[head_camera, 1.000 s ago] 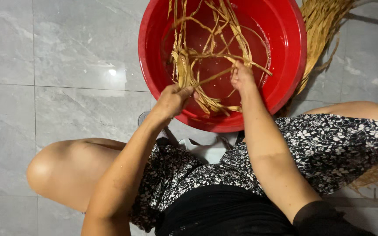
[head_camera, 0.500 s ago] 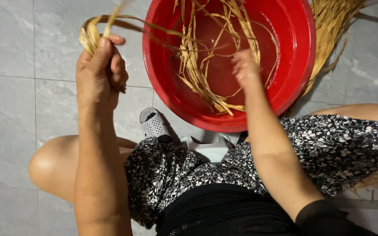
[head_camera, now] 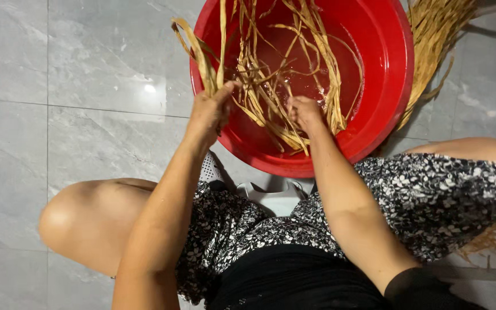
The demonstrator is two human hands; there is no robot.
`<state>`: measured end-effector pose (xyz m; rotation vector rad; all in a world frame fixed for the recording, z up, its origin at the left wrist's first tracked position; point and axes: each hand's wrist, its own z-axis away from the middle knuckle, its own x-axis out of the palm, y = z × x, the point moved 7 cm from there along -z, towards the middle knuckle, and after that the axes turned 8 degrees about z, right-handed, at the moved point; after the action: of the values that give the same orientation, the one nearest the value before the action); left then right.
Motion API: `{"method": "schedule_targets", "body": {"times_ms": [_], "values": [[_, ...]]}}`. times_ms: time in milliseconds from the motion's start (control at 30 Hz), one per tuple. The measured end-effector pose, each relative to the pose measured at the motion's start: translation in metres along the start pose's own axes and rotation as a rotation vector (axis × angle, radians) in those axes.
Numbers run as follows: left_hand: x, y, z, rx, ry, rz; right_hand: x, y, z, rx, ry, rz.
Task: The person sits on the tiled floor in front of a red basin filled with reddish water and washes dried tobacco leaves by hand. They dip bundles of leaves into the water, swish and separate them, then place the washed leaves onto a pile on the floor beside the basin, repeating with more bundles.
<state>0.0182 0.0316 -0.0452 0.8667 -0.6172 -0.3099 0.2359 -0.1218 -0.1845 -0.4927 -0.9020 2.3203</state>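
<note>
1. You are closing your left hand [head_camera: 209, 109] around a few long straw strips [head_camera: 202, 54], gripping them at the near rim of the red basin [head_camera: 386, 86] (the strips are looping up and away from your fist, over the basin's left edge).
2. You are reaching your right hand [head_camera: 302, 110] into the basin, just to the right of your left hand and apart from it; its fingers are curling among the wet strips [head_camera: 271, 86], though whether they are clamping any is not showing.
3. Those wet strips are lying in shallow water ahead of both hands.
4. A dry bundle of straw [head_camera: 431, 46] is resting outside the basin, well beyond your right hand.
5. The grey tiled floor [head_camera: 87, 86] is spreading out to the left of your left hand.
</note>
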Motion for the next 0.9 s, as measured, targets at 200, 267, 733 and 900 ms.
{"method": "schedule_targets", "body": {"times_ms": [200,267,733,900], "values": [[0.009,-0.047,-0.028,0.044,0.025,-0.257,0.012,-0.064,0.017,-0.314,-0.211,-0.311],[0.025,-0.044,-0.033,0.238,-0.07,-0.29,0.012,-0.082,0.028,-0.38,-0.307,-0.385],[0.047,-0.065,-0.024,0.059,-0.306,-0.302,-0.03,-0.113,0.041,-0.588,-0.198,-0.681],[0.04,-0.062,-0.03,0.159,-0.235,-0.121,0.015,-0.091,0.045,-0.346,-0.145,-0.389]]}}
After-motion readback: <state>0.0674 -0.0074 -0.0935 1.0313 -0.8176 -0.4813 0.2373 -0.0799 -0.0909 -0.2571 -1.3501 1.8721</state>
